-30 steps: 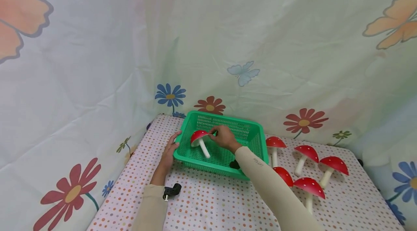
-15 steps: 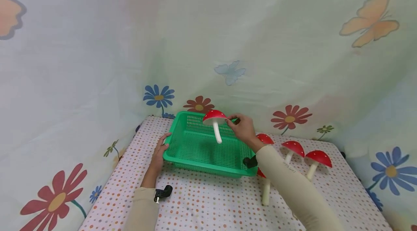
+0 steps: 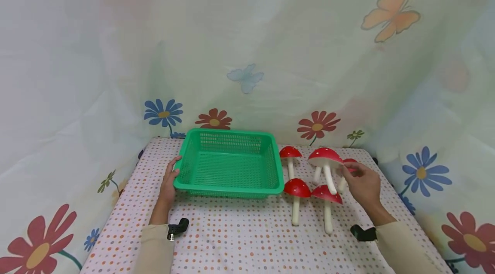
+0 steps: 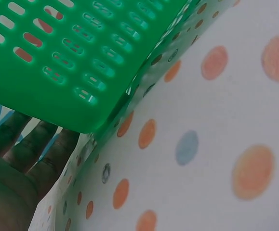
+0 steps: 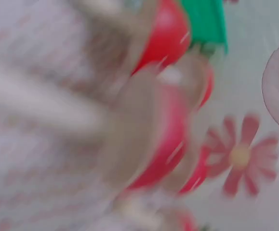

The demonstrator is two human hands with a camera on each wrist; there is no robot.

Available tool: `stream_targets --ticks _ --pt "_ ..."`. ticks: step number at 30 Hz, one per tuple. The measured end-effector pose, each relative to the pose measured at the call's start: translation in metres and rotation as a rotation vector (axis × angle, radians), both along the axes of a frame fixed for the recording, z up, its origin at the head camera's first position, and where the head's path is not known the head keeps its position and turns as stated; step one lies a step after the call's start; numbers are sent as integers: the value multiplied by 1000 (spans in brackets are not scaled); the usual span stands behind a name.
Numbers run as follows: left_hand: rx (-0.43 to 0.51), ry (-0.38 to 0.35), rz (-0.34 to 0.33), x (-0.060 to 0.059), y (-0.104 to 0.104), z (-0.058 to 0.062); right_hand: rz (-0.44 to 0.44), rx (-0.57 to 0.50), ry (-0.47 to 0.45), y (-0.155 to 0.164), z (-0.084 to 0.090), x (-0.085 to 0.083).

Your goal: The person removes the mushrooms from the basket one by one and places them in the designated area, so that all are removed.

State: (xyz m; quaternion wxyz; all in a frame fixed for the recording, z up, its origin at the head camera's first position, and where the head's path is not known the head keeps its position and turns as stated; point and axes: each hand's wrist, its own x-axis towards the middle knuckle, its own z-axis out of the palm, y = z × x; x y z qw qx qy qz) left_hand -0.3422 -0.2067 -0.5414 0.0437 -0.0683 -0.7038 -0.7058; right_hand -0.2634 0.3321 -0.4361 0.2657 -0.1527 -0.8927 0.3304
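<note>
My right hand [image 3: 363,183] pinches the rim of a toy mushroom [image 3: 324,154], its red cap dotted white and its white stem hanging down. It is held above several similar mushrooms on the table, among them a front one [image 3: 297,188] and one beside it [image 3: 328,216]. Two farther back are partly hidden by the held one and the hand. At the left, my left hand [image 3: 167,186] touches the outer side of a green plastic basket [image 3: 228,191]; its fingers [image 4: 52,156] lie straight beneath the rim in the left wrist view. Mushrooms in the right wrist view [image 5: 170,134] are blurred.
A polka-dot cloth [image 3: 232,235] covers the table. Fabric backdrops with printed flowers and butterflies [image 3: 245,77] rise behind it and at both sides. The basket's inside shows only its green slotted floor and walls. A black wrist camera [image 3: 363,233] sits on the right wrist.
My right hand has lifted the toy mushroom out of the basket and carried it right, over the other mushrooms. The left hand stays at the basket. The head view has turned rightward.
</note>
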Motion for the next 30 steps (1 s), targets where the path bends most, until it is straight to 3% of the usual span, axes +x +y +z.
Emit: stream_targets --ticks 7,12,14,20,25,30 --pt "-1 -46 25 9 -15 2 -195 -86 -76 45 -36 36" --pt "-17 -62 24 20 -20 15 -264 -125 -96 65 -61 52" --pt "-18 -66 26 20 -24 15 -279 -124 -109 70 -73 57" --pt "-22 -82 70 22 -43 3 -262 -107 -120 65 -98 49" --pt "-48 -103 103 31 -51 6 -218 -81 -97 53 -102 44" --pt "-57 -101 85 36 -56 17 -181 5 -126 45 -99 44"
